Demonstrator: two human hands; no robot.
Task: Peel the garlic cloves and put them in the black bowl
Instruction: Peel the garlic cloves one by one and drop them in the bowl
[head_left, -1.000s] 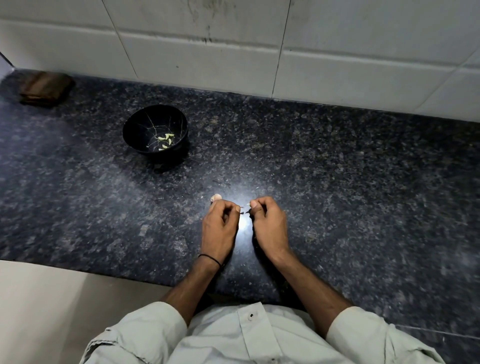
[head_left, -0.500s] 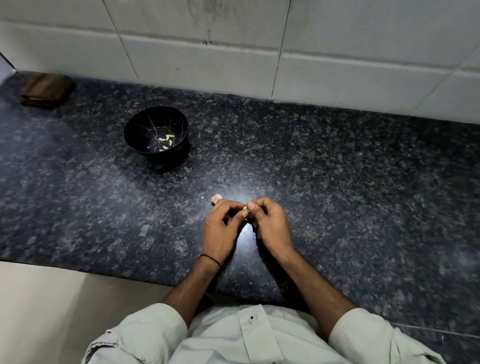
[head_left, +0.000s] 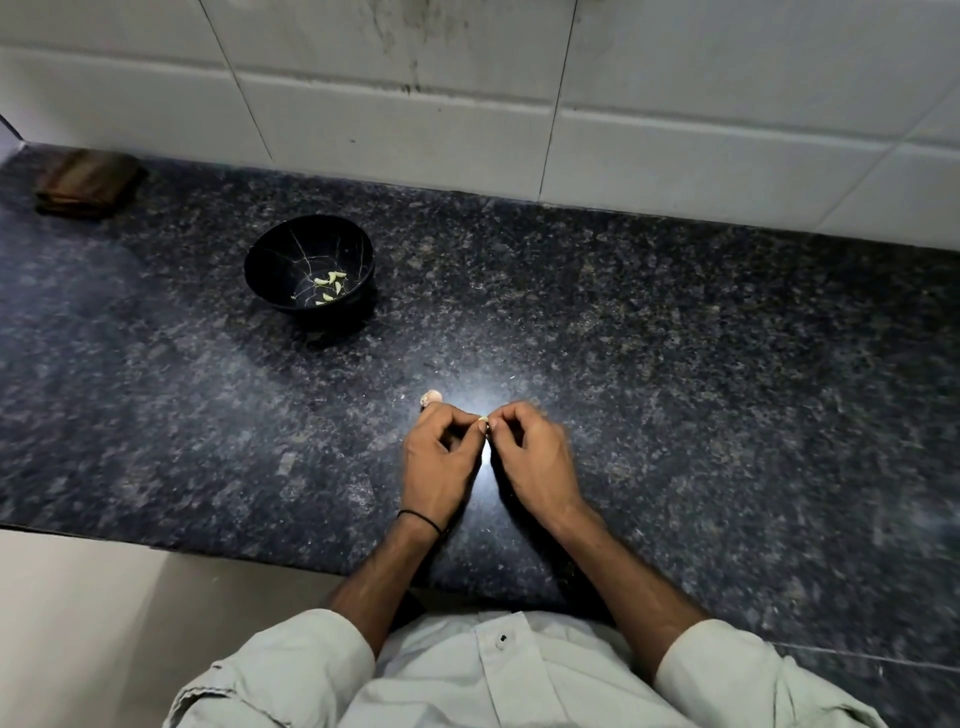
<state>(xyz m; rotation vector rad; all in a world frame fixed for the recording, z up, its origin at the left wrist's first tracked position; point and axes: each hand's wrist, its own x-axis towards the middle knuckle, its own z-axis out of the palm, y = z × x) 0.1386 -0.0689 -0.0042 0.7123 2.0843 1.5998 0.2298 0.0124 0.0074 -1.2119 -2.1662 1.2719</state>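
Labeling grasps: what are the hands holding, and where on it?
A garlic clove, pinched from both sides: left hand on its left side, right hand on its right.

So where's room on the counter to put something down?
Most room: the counter right of the right hand, to the tiled wall. Also between the black bowl and brown block. Crowded: by the left hand, garlic clove and loose piece.

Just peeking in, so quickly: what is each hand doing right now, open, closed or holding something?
Left hand: fingers curled, pinching a small clove.
Right hand: fingers curled, pinching the same clove.
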